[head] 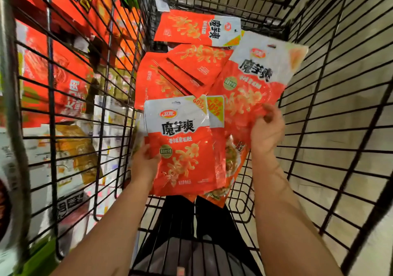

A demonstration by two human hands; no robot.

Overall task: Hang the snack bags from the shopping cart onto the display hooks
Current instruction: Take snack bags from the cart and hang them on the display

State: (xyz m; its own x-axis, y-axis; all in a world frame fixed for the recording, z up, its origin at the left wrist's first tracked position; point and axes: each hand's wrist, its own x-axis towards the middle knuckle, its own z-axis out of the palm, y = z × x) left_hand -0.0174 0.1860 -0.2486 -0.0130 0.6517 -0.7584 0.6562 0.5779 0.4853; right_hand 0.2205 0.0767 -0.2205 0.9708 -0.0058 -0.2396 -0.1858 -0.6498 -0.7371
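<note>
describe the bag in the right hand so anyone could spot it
Look inside the black wire shopping cart, at its right side. The right hand pinches the lower edge of one orange-and-white snack bag. Unlike its neighbours, it is lifted and tilted, white top pointing away.

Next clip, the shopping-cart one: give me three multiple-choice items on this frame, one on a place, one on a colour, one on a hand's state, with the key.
1. Where do the loose snack bags lie?
A. in the wire cart
B. on a counter
C. in a cardboard box

2. The lower part of each bag is mainly:
A. blue
B. red-orange
C. black

3. The right hand is:
A. flat on the cart rim
B. hanging idle
C. gripping a snack bag

Key: 1 A, black wire walls surround the bags; 2 B, red-orange under a white top band; 3 C, fingers curl over the bag's lower edge, while the left hand holds a stack of bags.
</note>
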